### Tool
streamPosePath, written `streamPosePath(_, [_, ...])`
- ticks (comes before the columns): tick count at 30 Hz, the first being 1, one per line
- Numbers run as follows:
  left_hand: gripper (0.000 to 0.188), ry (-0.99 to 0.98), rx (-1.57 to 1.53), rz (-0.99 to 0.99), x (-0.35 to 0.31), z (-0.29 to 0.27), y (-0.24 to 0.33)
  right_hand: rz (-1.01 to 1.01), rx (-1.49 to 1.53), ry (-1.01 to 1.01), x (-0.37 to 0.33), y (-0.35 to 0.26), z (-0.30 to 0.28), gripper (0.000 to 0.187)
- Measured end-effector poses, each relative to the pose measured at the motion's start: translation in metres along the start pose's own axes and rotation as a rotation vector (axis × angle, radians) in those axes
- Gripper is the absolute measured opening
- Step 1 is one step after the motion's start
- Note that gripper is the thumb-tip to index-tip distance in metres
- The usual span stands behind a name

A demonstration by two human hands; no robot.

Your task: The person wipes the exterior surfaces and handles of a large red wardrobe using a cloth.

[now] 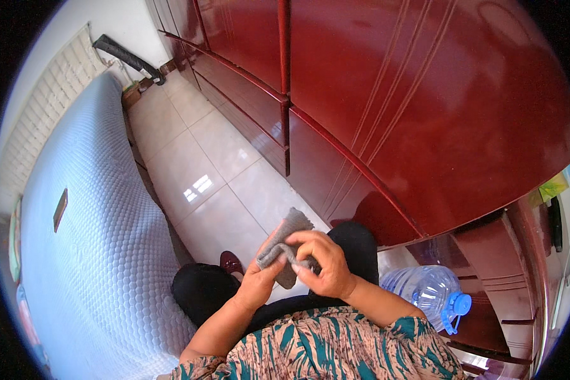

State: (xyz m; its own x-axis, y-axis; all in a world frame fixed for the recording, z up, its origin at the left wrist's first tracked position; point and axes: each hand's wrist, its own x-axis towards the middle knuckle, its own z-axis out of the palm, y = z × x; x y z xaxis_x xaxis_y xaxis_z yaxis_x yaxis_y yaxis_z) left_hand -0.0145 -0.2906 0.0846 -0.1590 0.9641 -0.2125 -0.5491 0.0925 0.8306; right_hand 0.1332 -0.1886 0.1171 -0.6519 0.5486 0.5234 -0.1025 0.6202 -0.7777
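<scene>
A soft grey knitted sock (296, 223) is held in front of my lap, bunched and partly folded over. My left hand (258, 286) grips it from the left, thumb on top of the folded part. From the right, my right hand (328, 265) pinches the fold between thumb and curled fingers. The sock's finely ribbed end sticks up beyond the hands, and another part hangs below them. Fingers hide the middle of the fabric.
A bed with a light blue quilted cover (107, 253) runs along my left, with a small flat dark rectangle (61, 210) on it. The glossy dark red wardrobe (361, 82) stands ahead and right. Near my right elbow is a large clear water bottle (424, 285) with a blue cap.
</scene>
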Motion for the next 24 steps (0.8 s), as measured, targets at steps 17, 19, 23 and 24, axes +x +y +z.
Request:
streamPosePath(17, [0.087, -0.234, -0.12, -0.076, 0.007, 0.001, 0.025, 0.51, 0.931, -0.118, 0.004, 0.009, -0.011, 0.009])
streamPosePath(19, [0.085, -0.252, -0.112, -0.063, 0.01, 0.001, 0.026, 0.543, 0.853, -0.086, 0.006, 0.009, -0.011, 0.009])
streamPosePath(23, [0.077, -0.238, -0.044, -0.037, 0.007, 0.003, 0.026, 0.591, 0.513, -0.017, 0.006, 0.012, -0.005, 0.01])
streamPosePath(24, [0.074, -0.222, -0.071, -0.05, 0.007, 0.003, 0.025, 0.571, 0.477, 0.007, 0.006, 0.013, -0.004, 0.011])
